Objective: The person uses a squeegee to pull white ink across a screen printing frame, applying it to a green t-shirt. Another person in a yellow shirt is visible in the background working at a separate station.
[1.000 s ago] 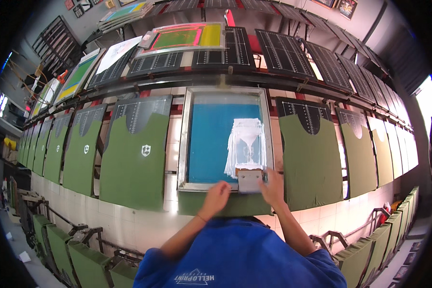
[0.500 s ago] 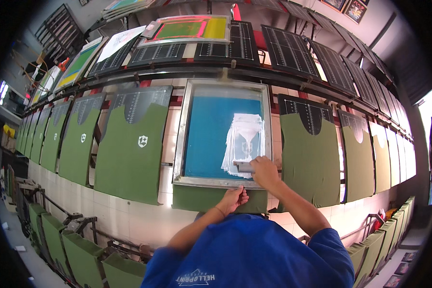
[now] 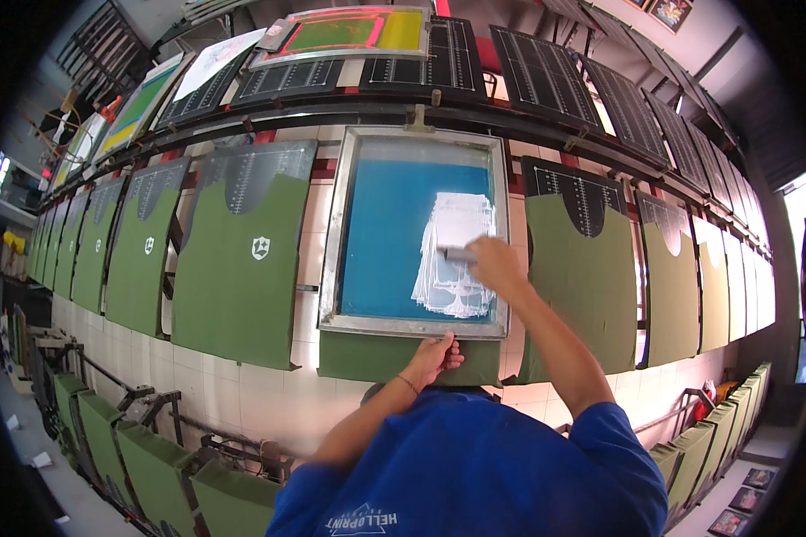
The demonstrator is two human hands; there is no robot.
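A metal-framed printing screen (image 3: 335, 224) with blue mesh (image 3: 381, 242) lies over a green shirt piece (image 3: 367, 356), whose near end sticks out below it. White ink (image 3: 461, 211) is smeared in streaks across the right part of the mesh. My right hand (image 3: 497, 266) is closed round a grey squeegee (image 3: 458, 254), which sits within the ink patch. At the near rail of the frame, my left hand (image 3: 433, 358) has its thumb against the edge and its fingers curled below.
Green shirt pieces on slanted boards line both sides; the left one (image 3: 233, 268) bears a white emblem, the right one (image 3: 578, 277) is plain. Behind a dark rail (image 3: 287, 118) stand black marked boards (image 3: 542, 76) and another screen (image 3: 407, 31) with yellow and pink. More green-covered boards (image 3: 157, 456) stand behind me.
My right hand has pushed the squeegee away from me, from the ink's near end to its middle. Ink streaks now cover the near part. My left hand keeps to the frame's near rail.
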